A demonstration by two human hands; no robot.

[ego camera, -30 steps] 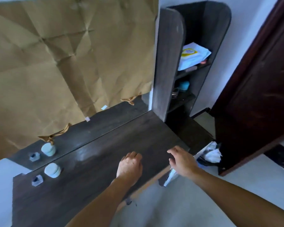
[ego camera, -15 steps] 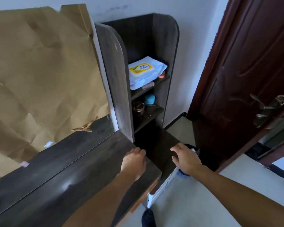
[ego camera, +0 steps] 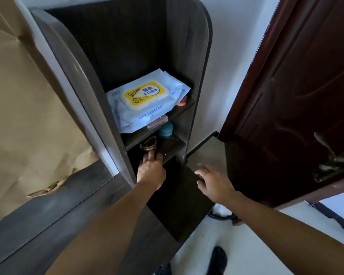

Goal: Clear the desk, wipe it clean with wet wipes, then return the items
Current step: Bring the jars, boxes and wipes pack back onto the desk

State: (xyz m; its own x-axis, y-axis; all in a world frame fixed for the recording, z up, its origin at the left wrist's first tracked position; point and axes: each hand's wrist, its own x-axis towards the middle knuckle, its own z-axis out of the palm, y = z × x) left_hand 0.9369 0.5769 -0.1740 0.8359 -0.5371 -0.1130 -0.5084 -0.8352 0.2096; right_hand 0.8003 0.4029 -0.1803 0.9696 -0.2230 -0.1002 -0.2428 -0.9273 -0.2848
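I am looking down at the shelf unit (ego camera: pixel 199 76) standing beside the surface (ego camera: pixel 48 225). The pack of wet wipes (ego camera: pixel 145 99) is lying flat on the upper shelf, overhanging a small clear case (ego camera: pixel 157 122). On the shelf below, a teal jar (ego camera: pixel 165 130) is sitting toward the back and a bronze jar (ego camera: pixel 148 144) near the front edge. My left hand (ego camera: pixel 151 171) is extending into that shelf with its fingers straight, the tips seemingly touching the bronze jar's base, though shadow is blurring the contact. My right hand (ego camera: pixel 213 182) is hovering over the dark lower ledge, fingers loosely spread and holding nothing.
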